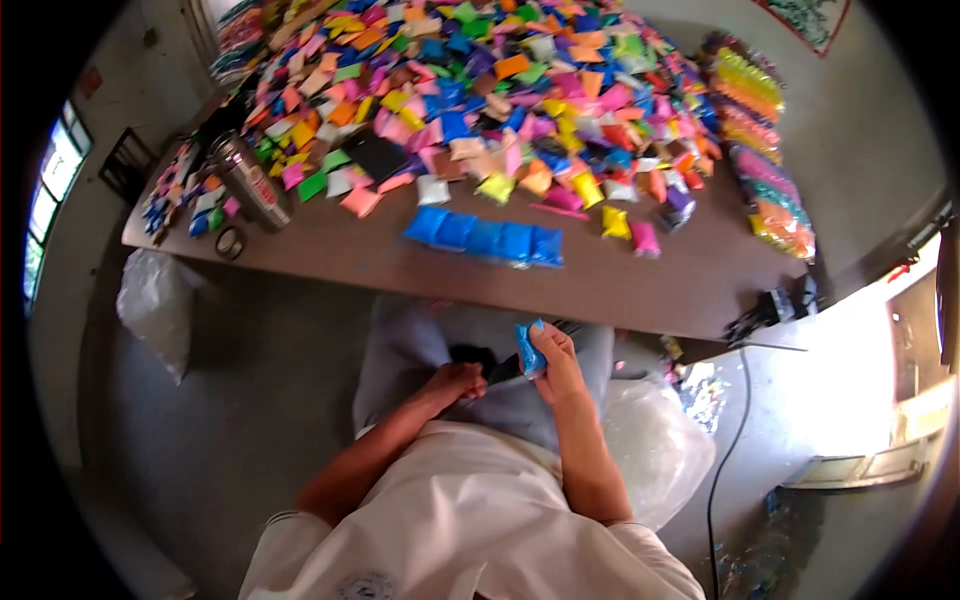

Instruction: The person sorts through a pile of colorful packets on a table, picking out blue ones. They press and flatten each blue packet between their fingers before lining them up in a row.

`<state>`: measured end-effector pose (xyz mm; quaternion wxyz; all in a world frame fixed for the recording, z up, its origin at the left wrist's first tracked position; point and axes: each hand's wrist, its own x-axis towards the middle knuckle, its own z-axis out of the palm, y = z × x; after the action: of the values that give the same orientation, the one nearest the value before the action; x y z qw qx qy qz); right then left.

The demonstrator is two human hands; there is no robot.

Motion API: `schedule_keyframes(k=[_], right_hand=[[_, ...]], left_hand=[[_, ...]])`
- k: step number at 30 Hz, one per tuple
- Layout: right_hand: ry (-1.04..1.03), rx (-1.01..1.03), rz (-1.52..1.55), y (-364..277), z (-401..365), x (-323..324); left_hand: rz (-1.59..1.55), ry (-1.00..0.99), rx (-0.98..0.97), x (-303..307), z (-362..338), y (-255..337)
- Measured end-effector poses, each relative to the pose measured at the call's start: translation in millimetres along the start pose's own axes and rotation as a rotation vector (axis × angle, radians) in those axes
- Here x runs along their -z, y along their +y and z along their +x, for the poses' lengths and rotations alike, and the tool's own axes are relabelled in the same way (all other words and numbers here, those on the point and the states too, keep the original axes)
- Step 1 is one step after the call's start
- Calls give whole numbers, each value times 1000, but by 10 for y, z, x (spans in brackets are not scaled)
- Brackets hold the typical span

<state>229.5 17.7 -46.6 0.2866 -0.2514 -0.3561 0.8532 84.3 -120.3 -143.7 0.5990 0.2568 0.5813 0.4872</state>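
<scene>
Held in my right hand (556, 362), above my lap, is a small blue packet (525, 352), with the thumb pressed on its upper part. My left hand (460, 384) rests low over my lap, its fingers curled closed. Something dark lies beside those fingers, and what they hold, if anything, is hidden. On the table (330, 255) in front of me, several blue packets (485, 238) lie side by side in a row near the edge.
A large heap of coloured packets (480, 90) covers the table's back. A metal flask (250, 182) stands left, beside a round lid (230, 243). Strips of bagged packets (770, 200) line the right. Plastic bags (655, 440) and a cable (735, 440) are beside me.
</scene>
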Motion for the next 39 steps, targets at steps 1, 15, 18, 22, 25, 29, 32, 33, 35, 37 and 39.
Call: schedule_keyframes(k=[1,15,18,22,25,29,32,33,35,37,39], right_hand=[[-12,-23,20,119,-4,-70],[-79,-125,-361,768,176,193],[-90,-234,-339,708,171,230],[-189,-173,-290,718,171,193],[-154,-139,-500,638,111,87],[-145,-51,-597,767,153,184],[-109,112,-683,721,111,213],[-58,199,-789,689,114,223],[29,279,-874,374,-52,-14],[223,551,-834,39,-103,-213],[312,848,-907,-352,-13,-207]], left_hand=[[-9,17,39,-17,-13,58],[127,15,-71,5,-156,237],[136,10,-95,-3,-153,208],[155,61,-129,3,-135,150],[177,104,-79,0,-142,131],[258,63,-99,2,-170,126],[236,80,-154,15,-134,111],[239,75,-166,27,-99,86],[-141,83,49,52,-38,18],[-215,53,35,46,-53,54],[-65,25,-31,9,-73,114]])
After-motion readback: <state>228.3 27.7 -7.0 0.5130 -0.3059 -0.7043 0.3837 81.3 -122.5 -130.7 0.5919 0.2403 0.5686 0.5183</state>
